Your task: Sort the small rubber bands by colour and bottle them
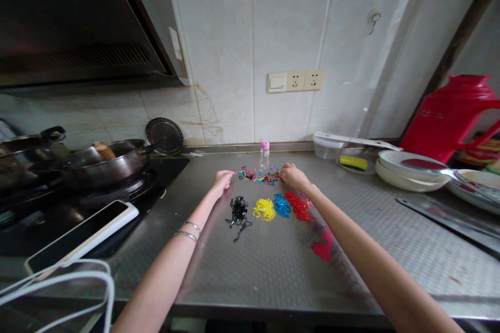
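A mixed heap of small coloured rubber bands [258, 176] lies on the metal counter. At its left end is my left hand [223, 180], fingers pinched, with a reddish bit showing at the tips. My right hand [292, 175] is closed at the heap's right end; what its fingers hold is hidden. Nearer to me sit sorted piles: black bands [239, 210], yellow bands [264, 209], blue bands [282, 205] and red bands [298, 205]. Behind the heap stands a small clear bottle [264, 158] with a pink top.
On the left, a pan [105, 166] rests on the stove, near a white-edged phone-like device [84, 234] and white cables [107, 283]. Stacked bowls [406, 179], a sponge [353, 162], a knife [449, 223] and a red thermos [445, 119] occupy the right.
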Motion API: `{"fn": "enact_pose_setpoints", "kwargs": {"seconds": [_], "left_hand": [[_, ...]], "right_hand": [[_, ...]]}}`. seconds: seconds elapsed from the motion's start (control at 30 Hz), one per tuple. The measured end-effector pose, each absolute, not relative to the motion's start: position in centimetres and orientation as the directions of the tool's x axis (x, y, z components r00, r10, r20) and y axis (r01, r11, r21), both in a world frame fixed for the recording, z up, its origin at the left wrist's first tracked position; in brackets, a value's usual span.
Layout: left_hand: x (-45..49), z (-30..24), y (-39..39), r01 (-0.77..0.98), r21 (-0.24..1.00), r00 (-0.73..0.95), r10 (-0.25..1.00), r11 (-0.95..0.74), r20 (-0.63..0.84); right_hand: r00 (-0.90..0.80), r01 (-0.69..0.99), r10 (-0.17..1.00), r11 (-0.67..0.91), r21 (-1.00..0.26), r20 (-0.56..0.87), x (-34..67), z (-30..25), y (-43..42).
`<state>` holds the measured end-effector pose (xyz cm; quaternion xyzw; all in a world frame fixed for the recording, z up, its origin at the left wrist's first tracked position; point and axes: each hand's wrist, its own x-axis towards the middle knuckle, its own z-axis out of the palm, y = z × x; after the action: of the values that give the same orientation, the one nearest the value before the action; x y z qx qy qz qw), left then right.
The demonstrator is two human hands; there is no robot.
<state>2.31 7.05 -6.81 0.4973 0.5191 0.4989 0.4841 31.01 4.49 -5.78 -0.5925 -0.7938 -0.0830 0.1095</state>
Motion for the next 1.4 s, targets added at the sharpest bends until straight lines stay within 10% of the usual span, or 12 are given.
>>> {"fn": "enact_pose_setpoints", "kwargs": {"seconds": [0.9, 1.17, 1.4], "left_hand": [[3.3, -5.8, 6.8, 0.283, 0.959, 0.035, 0.999, 0.011, -0.021], [6.8, -5.8, 7.4, 0.572, 0.674, 0.427, 0.871, -0.467, 0.242], [8.3, -6.4, 7.6, 0.719, 0.481, 0.408, 0.864, -0.503, 0.294]], "right_hand": [[-0.456, 0.833, 0.850, 0.512, -0.209, 0.264, 36.4, -2.3, -5.6], [-0.452, 0.826, 0.849, 0.514, -0.233, 0.272, 36.6, -2.7, -7.9], [-0.466, 0.829, 0.849, 0.517, -0.211, 0.250, 36.5, -2.9, -9.0]]}}
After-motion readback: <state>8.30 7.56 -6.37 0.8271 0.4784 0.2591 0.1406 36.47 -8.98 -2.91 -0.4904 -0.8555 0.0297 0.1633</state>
